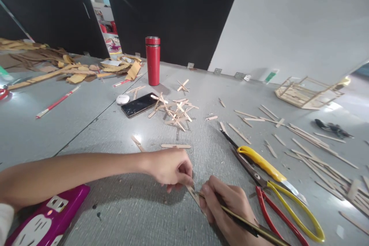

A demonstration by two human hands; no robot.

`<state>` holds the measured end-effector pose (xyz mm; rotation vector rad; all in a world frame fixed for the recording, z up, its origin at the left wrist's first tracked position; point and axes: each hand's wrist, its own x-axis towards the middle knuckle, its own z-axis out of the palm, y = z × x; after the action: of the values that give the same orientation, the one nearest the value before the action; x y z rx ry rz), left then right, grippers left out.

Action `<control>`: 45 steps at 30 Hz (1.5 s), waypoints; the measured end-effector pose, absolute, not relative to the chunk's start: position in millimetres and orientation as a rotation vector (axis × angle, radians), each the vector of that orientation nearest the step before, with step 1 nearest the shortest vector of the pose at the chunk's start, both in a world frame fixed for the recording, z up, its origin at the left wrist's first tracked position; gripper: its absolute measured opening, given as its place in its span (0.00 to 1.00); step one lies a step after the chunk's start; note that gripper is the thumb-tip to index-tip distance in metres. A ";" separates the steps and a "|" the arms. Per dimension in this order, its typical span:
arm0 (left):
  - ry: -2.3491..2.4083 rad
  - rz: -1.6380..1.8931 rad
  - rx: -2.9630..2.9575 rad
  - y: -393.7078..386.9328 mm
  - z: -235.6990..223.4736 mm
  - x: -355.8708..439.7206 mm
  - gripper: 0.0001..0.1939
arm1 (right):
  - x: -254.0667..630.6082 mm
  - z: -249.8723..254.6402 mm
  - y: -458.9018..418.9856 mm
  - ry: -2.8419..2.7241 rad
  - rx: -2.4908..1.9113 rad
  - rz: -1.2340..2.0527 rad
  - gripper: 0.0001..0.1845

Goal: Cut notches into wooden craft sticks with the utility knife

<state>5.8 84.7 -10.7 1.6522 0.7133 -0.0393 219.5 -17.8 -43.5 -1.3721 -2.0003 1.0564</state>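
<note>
My left hand (pixel 173 167) reaches in from the left and pinches the upper end of a wooden craft stick (pixel 193 195) against the table. My right hand (pixel 230 209) is closed around a slim gold pen (pixel 239 218), whose tip meets the stick between my hands. Another craft stick (pixel 175 146) lies just beyond my left hand. Scissors (pixel 261 180) with one red and one yellow handle rest to the right of my right hand. Partly across them lies a yellow-handled utility knife (pixel 262 162).
Loose sticks (pixel 314 161) spread over the right side. A stick pile (pixel 177 111) sits by a phone (pixel 140 104), white earbud case (pixel 122 99) and red flask (pixel 153 61). A purple case (pixel 54 217) lies under my left forearm. A stick frame (pixel 308 92) stands at right.
</note>
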 end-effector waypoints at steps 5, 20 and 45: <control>0.720 -0.027 1.655 84.2 -10.9 5.3 0.14 | 217.9 -42.5 -16.8 -2.024 -1.371 1.019 0.22; 0.706 -0.021 1.678 85.0 -14.6 5.3 0.15 | 212.2 -41.3 -15.5 -2.130 -1.276 0.856 0.18; 0.734 -0.054 1.654 85.2 -12.2 6.7 0.13 | 215.8 -42.3 -14.4 -1.993 -1.358 1.037 0.22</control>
<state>6.7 85.2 -12.2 1.6541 0.7345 -0.0543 215.8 -14.4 -42.3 -1.3577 -1.9931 1.0370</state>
